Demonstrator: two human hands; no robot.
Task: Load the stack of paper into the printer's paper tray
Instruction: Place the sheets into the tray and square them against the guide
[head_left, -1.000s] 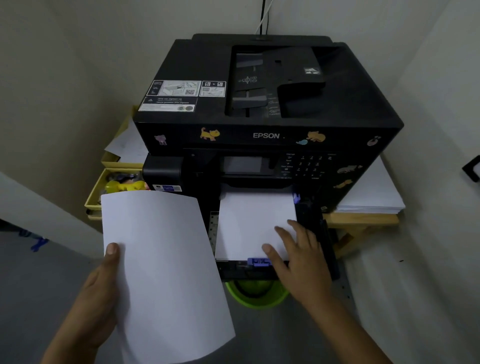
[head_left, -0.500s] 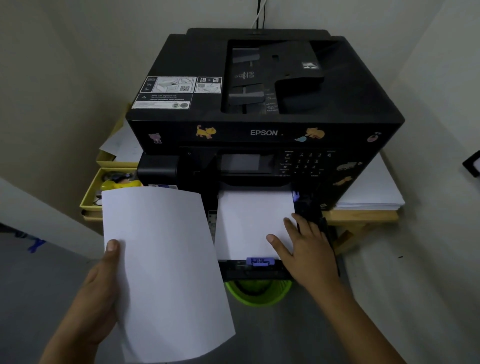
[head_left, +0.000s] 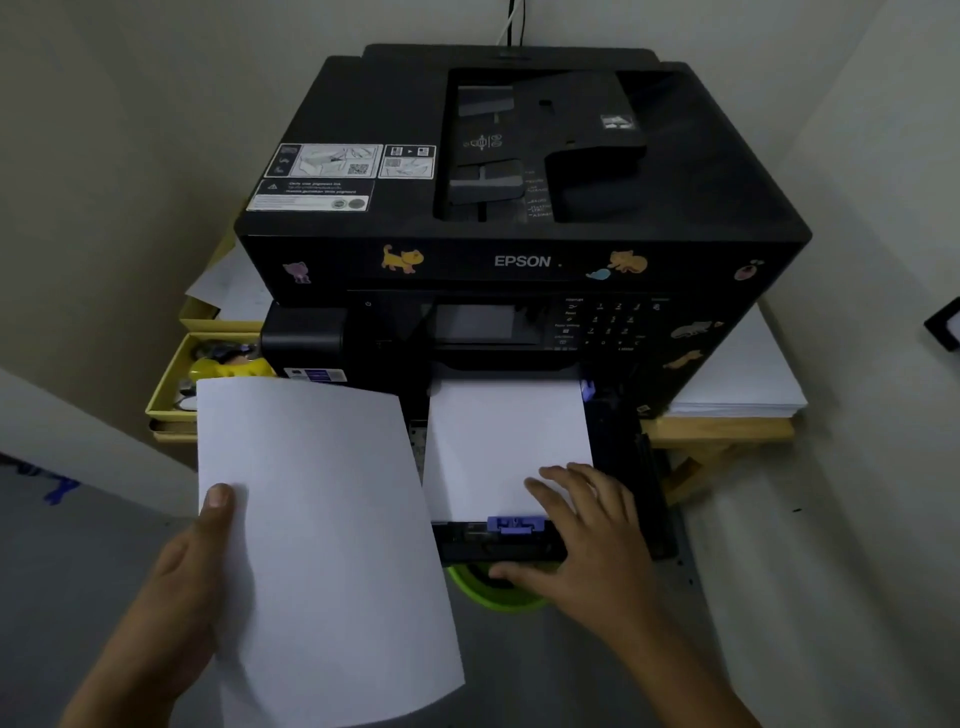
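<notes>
A black Epson printer (head_left: 519, 218) stands on a wooden table, its paper tray (head_left: 618, 447) pulled out toward me. White paper (head_left: 498, 441) lies flat in the tray, with a purple edge guide (head_left: 515, 524) at its near end. My right hand (head_left: 587, 540) rests spread over the tray's near right corner, fingertips on the paper and thumb below the tray front. My left hand (head_left: 182, 582) holds a stack of white paper (head_left: 322, 545) out to the left of the tray, thumb on top and fingers underneath.
Another ream of white paper (head_left: 743, 384) lies on the wooden table (head_left: 717, 431) right of the printer. Yellow drawer trays (head_left: 171, 384) with small items stand at the left. A green bucket (head_left: 498, 592) sits on the floor under the tray. Walls close in on both sides.
My right hand slid back toward me along the tray paper, its thumb dropping below the tray's front edge. The stack in my left hand stayed almost still.
</notes>
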